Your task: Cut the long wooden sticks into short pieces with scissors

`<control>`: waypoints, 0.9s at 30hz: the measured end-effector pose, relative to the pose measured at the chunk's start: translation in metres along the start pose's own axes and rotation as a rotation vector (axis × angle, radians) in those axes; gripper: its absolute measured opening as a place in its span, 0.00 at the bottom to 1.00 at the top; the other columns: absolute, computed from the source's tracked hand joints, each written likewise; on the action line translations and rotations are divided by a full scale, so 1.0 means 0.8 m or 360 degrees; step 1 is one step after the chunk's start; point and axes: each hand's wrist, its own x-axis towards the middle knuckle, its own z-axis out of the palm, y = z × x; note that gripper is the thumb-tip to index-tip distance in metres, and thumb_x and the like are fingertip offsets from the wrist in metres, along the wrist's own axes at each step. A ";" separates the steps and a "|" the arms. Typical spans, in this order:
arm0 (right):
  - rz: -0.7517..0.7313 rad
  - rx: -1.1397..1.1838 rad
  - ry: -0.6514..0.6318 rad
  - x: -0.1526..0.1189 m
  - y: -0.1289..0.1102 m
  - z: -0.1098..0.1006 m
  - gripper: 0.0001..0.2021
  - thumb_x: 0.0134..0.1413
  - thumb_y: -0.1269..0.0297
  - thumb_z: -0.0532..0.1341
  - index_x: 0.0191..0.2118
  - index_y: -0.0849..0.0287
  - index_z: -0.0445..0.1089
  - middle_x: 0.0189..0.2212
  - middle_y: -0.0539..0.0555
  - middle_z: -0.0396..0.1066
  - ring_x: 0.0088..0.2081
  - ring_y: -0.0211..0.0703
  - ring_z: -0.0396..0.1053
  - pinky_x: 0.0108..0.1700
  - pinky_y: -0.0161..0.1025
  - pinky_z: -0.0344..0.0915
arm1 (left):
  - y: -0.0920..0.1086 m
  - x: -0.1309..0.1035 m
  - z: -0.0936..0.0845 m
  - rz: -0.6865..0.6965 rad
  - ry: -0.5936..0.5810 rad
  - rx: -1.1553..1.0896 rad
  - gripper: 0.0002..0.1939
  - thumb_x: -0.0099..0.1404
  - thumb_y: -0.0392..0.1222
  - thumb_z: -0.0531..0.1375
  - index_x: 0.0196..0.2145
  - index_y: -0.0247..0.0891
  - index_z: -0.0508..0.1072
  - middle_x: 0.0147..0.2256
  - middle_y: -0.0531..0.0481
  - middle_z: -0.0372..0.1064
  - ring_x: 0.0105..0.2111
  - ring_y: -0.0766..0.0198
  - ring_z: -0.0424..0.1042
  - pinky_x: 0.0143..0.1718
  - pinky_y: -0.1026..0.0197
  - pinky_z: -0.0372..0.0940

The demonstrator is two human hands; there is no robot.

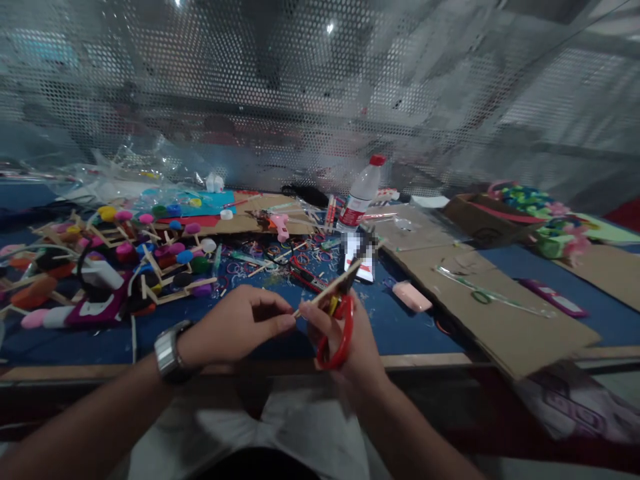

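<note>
Over the front of the blue table, my left hand (243, 327) pinches the near end of a thin wooden stick (327, 291) between thumb and fingers. My right hand (353, 340) is closed around red-handled scissors (343, 343), whose dark blades point up and away from me. The stick slants up to the right alongside the blades, and the right fingertips also touch it. Whether the blades are apart cannot be made out. Beyond my hands lie a phone (359, 259) with a lit screen and a dark red-and-black tool (307, 277).
Wooden pieces with coloured pompoms (173, 257) crowd the left side. A red-capped bottle (359, 197) stands behind the phone. Rubber bands and scraps litter the middle, near a pink glue gun (280, 227). Cardboard (480, 320) overhangs the front edge at right; a peach-coloured block (412, 297) lies beside it.
</note>
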 end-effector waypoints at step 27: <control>0.0004 -0.0084 -0.0672 0.149 0.002 0.020 0.25 0.29 0.70 0.78 0.32 0.55 0.64 0.19 0.38 0.65 0.18 0.31 0.61 0.20 0.29 0.61 | -0.033 0.075 -0.025 -0.0447 0.0029 -0.0778 0.15 0.50 0.43 0.73 0.28 0.32 0.74 0.29 0.47 0.78 0.30 0.62 0.78 0.33 0.62 0.73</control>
